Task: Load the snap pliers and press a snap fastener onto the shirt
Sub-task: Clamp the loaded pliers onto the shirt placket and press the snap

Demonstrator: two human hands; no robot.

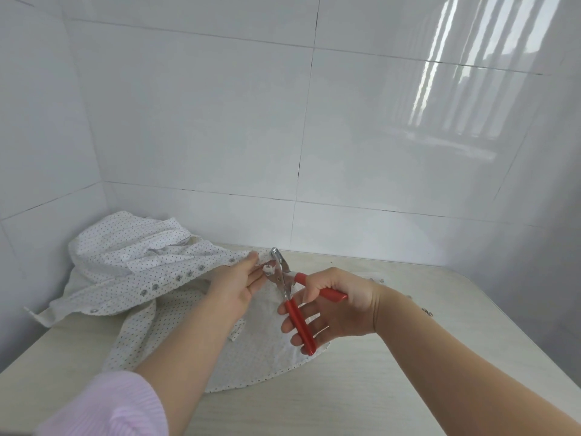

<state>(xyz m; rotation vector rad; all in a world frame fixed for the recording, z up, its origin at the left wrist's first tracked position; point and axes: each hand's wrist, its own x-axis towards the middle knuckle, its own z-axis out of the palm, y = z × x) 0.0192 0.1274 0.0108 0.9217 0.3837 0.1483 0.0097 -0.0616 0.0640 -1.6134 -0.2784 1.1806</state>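
A white shirt [135,265] with small dark dots lies crumpled on the table's left side, a row of metal snaps along its placket. My left hand [234,286] pinches the placket's end and holds it between the jaws of the snap pliers [283,275]. The pliers have silver jaws and red handles, spread apart. My right hand [333,305] is wrapped around both red handles. A small white die or snap part [268,271] sits at the lower jaw by my left fingertips.
The pale wood-grain table [377,388] stands in a corner of white tiled walls [220,121]. A few small metal snap pieces [427,310] lie near the table's right edge, and more [377,281] behind my right wrist.
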